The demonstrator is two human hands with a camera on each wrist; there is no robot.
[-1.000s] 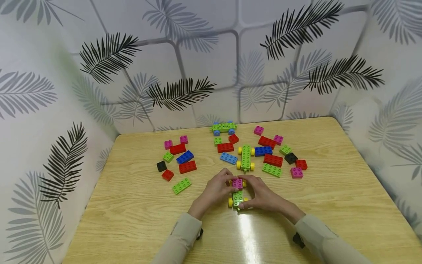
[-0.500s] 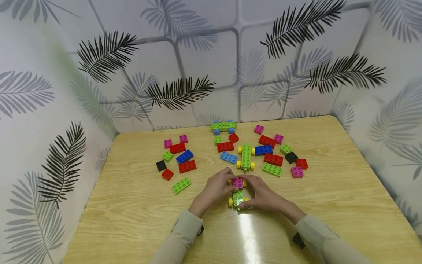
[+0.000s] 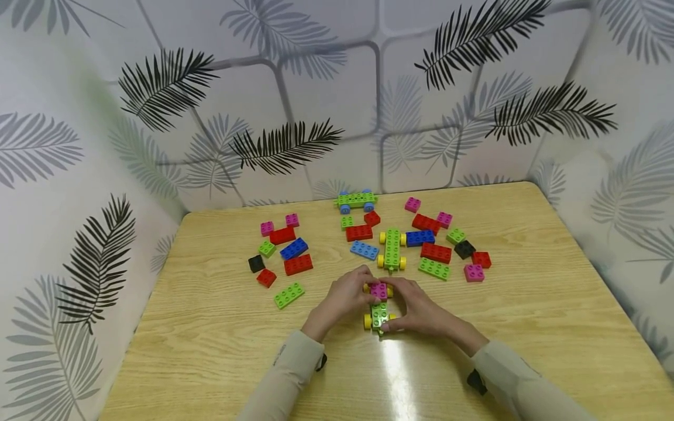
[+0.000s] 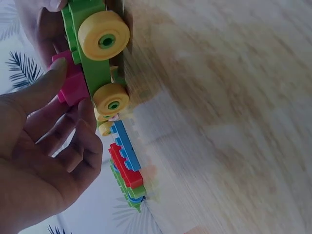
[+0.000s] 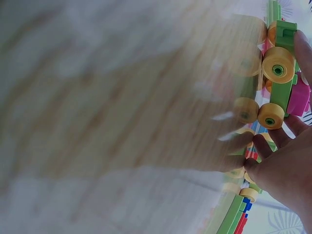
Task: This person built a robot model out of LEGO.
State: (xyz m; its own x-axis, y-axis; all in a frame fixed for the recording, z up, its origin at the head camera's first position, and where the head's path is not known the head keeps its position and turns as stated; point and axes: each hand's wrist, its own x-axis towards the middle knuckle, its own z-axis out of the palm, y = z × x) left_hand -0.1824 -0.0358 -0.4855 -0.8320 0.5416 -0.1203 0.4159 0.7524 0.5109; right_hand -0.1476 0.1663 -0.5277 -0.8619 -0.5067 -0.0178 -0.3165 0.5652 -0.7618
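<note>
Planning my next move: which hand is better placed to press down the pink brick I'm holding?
Probably your left hand: it pinches the pink brick from the sides. Your right hand spans the green wheeled base lengthwise, so it seems better suited to steadying.

Behind the left hand (image 3: 343, 297), the beige cloth sleeve (image 3: 289, 365) and the small black object (image 3: 322, 362) at its cuff have edged slightly toward one o'clock. The flat wood-grain tabletop (image 3: 210, 327) appears shifted slightly toward eleven.
</note>
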